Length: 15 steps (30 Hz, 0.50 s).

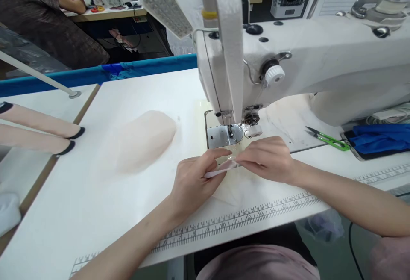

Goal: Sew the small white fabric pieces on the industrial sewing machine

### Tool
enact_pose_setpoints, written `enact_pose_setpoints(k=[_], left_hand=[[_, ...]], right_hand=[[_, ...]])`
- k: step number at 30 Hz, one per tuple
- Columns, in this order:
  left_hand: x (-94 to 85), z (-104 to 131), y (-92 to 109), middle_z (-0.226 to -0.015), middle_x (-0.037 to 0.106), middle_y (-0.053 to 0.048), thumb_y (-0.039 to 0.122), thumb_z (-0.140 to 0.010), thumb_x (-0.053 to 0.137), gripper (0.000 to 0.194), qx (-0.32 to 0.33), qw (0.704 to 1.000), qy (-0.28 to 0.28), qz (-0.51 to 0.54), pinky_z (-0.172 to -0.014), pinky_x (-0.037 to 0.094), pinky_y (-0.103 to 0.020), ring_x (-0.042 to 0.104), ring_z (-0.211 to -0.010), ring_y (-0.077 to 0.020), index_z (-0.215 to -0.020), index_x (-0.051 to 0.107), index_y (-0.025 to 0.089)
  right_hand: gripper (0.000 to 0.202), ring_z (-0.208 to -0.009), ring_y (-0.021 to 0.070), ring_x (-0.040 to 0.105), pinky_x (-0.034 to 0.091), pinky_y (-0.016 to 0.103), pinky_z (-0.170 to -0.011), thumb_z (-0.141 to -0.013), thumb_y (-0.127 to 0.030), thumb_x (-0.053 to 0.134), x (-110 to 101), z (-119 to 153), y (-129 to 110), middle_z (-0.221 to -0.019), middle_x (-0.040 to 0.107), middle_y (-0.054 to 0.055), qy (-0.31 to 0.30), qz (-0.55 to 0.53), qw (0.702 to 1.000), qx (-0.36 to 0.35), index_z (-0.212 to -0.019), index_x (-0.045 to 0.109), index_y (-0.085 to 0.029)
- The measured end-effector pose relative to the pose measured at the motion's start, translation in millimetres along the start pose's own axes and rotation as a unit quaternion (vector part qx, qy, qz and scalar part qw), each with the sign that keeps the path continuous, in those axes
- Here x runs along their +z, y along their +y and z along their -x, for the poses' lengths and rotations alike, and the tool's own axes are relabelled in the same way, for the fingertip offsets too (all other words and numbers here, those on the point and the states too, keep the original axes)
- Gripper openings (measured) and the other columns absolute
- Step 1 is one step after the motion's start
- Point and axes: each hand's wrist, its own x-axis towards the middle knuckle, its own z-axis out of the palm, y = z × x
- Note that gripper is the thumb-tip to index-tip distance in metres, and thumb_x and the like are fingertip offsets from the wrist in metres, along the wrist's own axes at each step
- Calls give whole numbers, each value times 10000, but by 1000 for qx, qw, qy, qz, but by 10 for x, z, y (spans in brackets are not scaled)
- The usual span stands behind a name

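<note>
Just in front of the presser foot (pixel 229 131) of a white sewing machine (pixel 221 57), both hands work on a thin, pale sheer fabric (pixel 228 164). My left hand (pixel 195 177) pinches it from the left, thumb below and index finger above, with a narrow whitish edge running along the thumb. From the right, the fingertips of my right hand (pixel 269 159) are pressed together on the other end of the same fabric. The metal needle plate (pixel 215 137) lies right behind the fingers. Some sheer fabric seems to spread flat under the hands; its outline is faint.
A sheer beige piece (pixel 149 139) lies on the white table (pixel 128 211) at left, near two beige tubes with black ends (pixel 38 119). Green thread snips (pixel 333 141) and blue cloth (pixel 381 138) are at right. A printed ruler (pixel 224 226) follows the front edge. Another person (pixel 41 23) is behind.
</note>
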Motion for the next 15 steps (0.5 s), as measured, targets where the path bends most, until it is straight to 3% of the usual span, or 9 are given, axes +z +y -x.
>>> enact_pose_setpoints(k=[6, 9, 15], left_hand=[[8, 8, -9, -496, 491, 102, 161, -894, 567, 147, 55, 998, 0, 2, -450, 358, -159, 420, -428, -43, -1021, 625, 209], [16, 10, -21, -479, 487, 106, 116, -883, 553, 174, 87, 996, 19, -18, -451, 365, -162, 422, -413, -42, -1008, 631, 210], [16, 16, -27, -499, 553, 105, 91, -885, 533, 181, 118, 992, 27, -23, -459, 368, -169, 440, -405, -37, -991, 626, 205]], right_hand=[[98, -488, 63, 529, 361, 235, -412, -827, -96, 635, -106, -67, -10, -612, 676, -31, -18, 85, 982, -165, -763, 685, -150], [187, -482, 52, 524, 341, 228, -401, -840, -79, 599, -122, -111, -44, -580, 658, -48, -24, 108, 974, -200, -701, 685, -169], [155, -489, 58, 529, 306, 240, -383, -772, -72, 679, -121, -115, -55, -543, 625, -53, -13, 112, 966, -231, -649, 671, -167]])
